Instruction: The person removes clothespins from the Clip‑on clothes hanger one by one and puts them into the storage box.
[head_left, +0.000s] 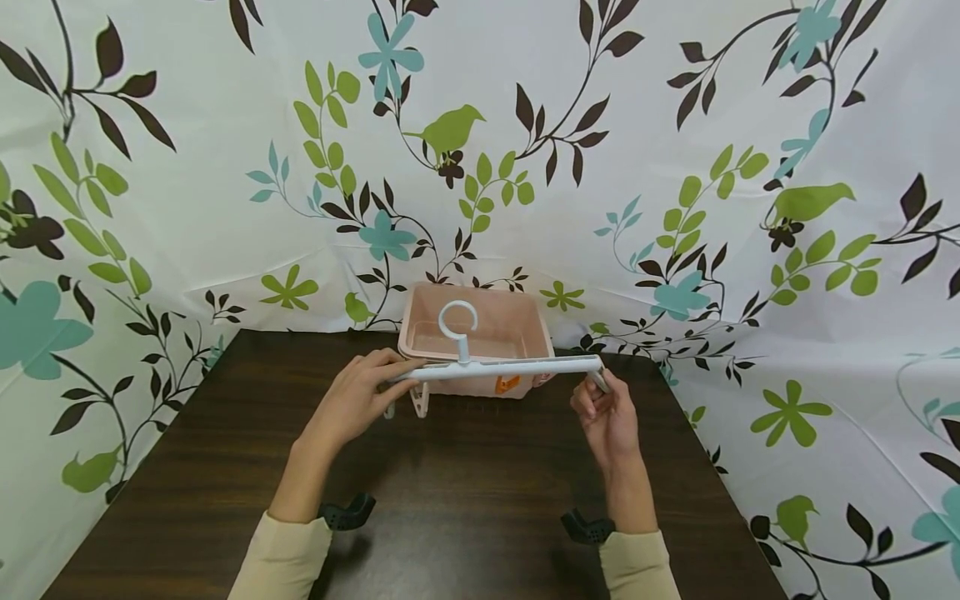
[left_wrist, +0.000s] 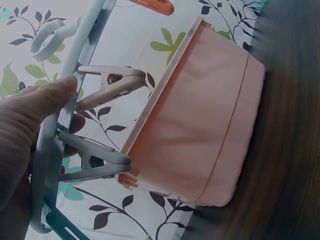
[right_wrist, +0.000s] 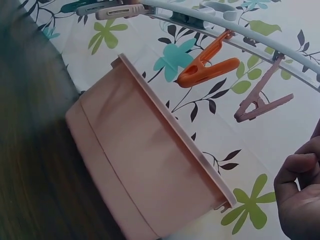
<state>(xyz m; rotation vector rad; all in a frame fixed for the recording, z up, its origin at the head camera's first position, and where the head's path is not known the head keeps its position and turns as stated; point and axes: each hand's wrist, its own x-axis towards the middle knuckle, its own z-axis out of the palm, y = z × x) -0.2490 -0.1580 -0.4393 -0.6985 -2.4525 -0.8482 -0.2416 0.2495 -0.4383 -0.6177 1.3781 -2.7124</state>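
Note:
A pale blue clip hanger (head_left: 517,367) with a ring-shaped hook (head_left: 458,321) is held level above the table. My left hand (head_left: 363,392) grips the left end of its bar, thumb on the near side. Below that end hang a grey clip (left_wrist: 95,157), a beige clip (left_wrist: 112,85) and a teal clip (left_wrist: 65,222). Farther along the bar hang an orange clip (right_wrist: 207,62) and a pink clip (right_wrist: 260,95). At the right end, my right hand (head_left: 609,412) pinches a greyish clip (head_left: 598,380); that clip is out of frame in the right wrist view.
Behind the hanger, a pink plastic basket (head_left: 480,321) stands on the dark wooden table (head_left: 465,483), near its back edge. A white cloth (head_left: 225,217) printed with leaves, flowers and birds surrounds the table. Black wrist mounts (head_left: 348,511) sit at both cuffs.

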